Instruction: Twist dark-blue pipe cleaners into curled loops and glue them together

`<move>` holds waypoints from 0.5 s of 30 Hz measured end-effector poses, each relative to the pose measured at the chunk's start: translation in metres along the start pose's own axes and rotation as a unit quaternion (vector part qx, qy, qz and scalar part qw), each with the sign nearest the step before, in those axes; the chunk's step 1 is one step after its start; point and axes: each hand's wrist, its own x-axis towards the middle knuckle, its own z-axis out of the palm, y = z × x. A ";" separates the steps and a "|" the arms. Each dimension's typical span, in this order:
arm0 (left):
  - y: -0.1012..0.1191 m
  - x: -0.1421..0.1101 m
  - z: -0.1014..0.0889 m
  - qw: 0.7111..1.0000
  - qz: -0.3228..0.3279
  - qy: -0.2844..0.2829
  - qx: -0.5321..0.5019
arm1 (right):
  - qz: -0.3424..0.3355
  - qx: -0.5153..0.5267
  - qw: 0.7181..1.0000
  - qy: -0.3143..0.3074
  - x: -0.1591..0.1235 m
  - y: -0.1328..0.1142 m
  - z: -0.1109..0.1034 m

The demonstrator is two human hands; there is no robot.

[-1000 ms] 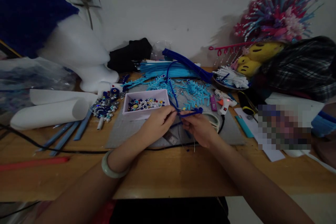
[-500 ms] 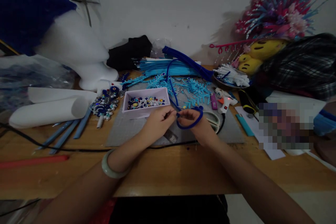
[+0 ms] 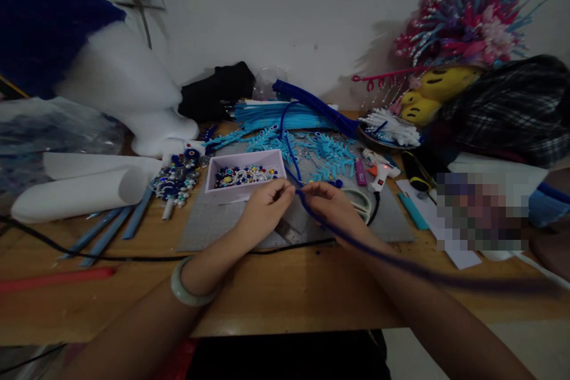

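Observation:
Both my hands meet over a grey mat on the wooden table. My left hand is closed in a pinch on a dark blue pipe cleaner. My right hand is closed on the same pipe cleaner, whose free end streaks out blurred to the right across my right forearm. A second dark blue strand runs from the pinch up toward the back. A pale bangle sits on my left wrist. A pink tray of beads lies just behind my left hand.
Light blue pipe cleaner pieces lie behind the hands, a bundle of them further back. A glue gun and scissors sit right of my hands. White paper rolls, a foam head and a black cable are at left.
The blue pipe cleaner, looped round my right hand half a second ago, has sprung out straight and swings to the right. Both hands keep their pinch in the same spot.

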 end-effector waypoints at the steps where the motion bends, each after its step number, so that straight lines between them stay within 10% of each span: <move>1: 0.000 0.000 0.000 1.000 0.002 0.001 0.000 | 0.005 0.023 1.000 -0.015 -0.001 -0.001 -0.001; 15: -0.001 -0.002 0.004 0.998 -0.017 -0.014 -0.061 | 0.032 0.063 0.997 -0.036 -0.001 0.002 -0.001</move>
